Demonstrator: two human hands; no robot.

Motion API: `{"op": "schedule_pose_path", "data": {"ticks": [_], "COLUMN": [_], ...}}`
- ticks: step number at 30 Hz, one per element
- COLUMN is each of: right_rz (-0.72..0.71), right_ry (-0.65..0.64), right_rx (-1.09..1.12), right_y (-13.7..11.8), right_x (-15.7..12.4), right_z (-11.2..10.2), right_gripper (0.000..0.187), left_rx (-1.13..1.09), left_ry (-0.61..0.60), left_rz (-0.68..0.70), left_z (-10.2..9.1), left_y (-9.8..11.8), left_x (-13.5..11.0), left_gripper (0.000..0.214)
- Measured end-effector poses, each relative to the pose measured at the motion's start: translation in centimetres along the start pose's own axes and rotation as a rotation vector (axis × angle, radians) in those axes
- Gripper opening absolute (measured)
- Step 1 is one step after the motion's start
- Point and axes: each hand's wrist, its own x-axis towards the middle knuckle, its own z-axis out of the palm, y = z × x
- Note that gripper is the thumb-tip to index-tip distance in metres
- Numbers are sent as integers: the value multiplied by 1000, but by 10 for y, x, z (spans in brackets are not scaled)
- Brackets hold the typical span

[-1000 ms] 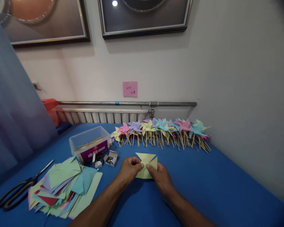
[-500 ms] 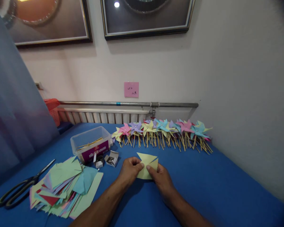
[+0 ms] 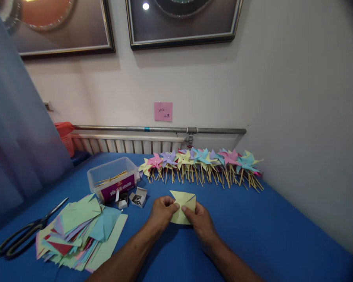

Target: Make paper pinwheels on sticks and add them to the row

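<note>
Blue cloth (image 3: 267,223) lies beneath the yellow paper (image 3: 181,199), which the left hand (image 3: 164,209) at its nine o'clock and right hand (image 3: 201,219) at its four pinch between thumbs and fingers, best held lightly so its one-o'clock slit (image 3: 191,198) won't tear.

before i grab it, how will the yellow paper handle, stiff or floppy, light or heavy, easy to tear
The yellow paper is likely light, looking like a thin sheet pinched by the left hand and right hand. It probably bends but has some stiffness, since it looks fairly flat between them. It may tear near the slit at its upper right.
</note>
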Motion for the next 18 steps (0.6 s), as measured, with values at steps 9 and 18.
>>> {"op": "schedule_pose_path", "data": {"ticks": [9,18], "right_rz": [-42,-206], "right_ry": [117,198], "right_rx": [41,-224], "right_y": [-9,-16], "right_x": [8,3], "right_z": [-2,0], "right_gripper": [49,32], "left_rx": [40,13], "left_ry": [-34,-29], "left_rz": [-3,-24], "left_z": [0,4], "left_y": [0,-4], "left_x": [-1,-3], "left_gripper": [30,30]}}
